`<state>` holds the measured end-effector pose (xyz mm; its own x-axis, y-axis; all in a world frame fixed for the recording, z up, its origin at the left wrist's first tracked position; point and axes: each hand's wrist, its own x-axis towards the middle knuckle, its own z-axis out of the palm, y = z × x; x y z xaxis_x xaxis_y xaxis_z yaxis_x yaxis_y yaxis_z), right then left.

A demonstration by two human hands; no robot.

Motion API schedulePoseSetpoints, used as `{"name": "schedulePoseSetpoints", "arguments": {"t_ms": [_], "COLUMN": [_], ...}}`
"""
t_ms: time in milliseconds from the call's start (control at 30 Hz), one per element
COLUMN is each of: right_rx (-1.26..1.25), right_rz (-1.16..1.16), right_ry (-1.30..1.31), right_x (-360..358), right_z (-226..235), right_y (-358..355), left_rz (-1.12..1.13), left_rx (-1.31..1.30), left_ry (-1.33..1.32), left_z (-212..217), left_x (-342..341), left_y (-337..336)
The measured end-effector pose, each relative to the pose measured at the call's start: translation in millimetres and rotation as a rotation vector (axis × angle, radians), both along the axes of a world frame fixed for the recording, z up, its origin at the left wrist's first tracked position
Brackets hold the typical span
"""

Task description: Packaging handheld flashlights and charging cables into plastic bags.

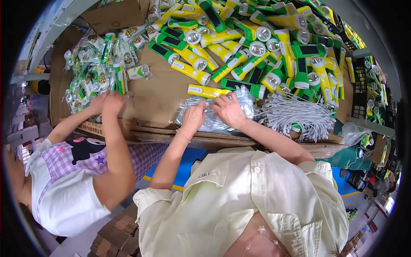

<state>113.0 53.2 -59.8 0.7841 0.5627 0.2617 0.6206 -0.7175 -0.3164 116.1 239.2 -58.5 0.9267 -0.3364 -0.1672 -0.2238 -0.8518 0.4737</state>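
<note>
A pile of clear plastic bags (pixel 212 125) lies at the table's near edge, under both of my hands. My left hand (pixel 195 116) is closed, its fingertips pinching the plastic at the pile's left side. Close beside it, my right hand (pixel 229 111) bends its fingers down onto the same plastic, thumb and fingers drawn together on a bag. The exact edge they grip is too small to make out. Just beyond my fingers rests a yellow flashlight (pixel 207 91), and a green flashlight with a dark panel (pixel 244 88) lies to its right.
Loose yellow and green flashlights (pixel 257 49) heap across the far side. White cables (pixel 297 116) are bundled at my right. Bagged flashlights (pixel 92 81) pile up on the left, where a co-worker's hands (pixel 109 103) work. An open cardboard box (pixel 113 17) stands behind them.
</note>
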Motion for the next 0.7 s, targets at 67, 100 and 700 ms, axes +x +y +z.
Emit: {"name": "schedulePoseSetpoints", "arguments": {"t_ms": [67, 100, 700], "right_rx": [0.131, 0.132, 0.339], "right_rz": [-0.033, -0.039, 0.080], "right_ry": [0.048, 0.040, 0.111], "right_x": [0.2, 3.1, 4.3], "right_z": [-0.1, 0.0, 85.8], "right_y": [1.6, -0.1, -52.1], "left_rz": [-0.038, 0.001, 0.049], "left_rx": [0.008, -0.122, -0.410], "left_ry": [0.028, 0.067, -0.069], "left_z": [8.0, 15.3, 83.8], "left_x": [-0.7, -2.8, -18.2], "left_y": [2.2, 5.9, -37.0]}}
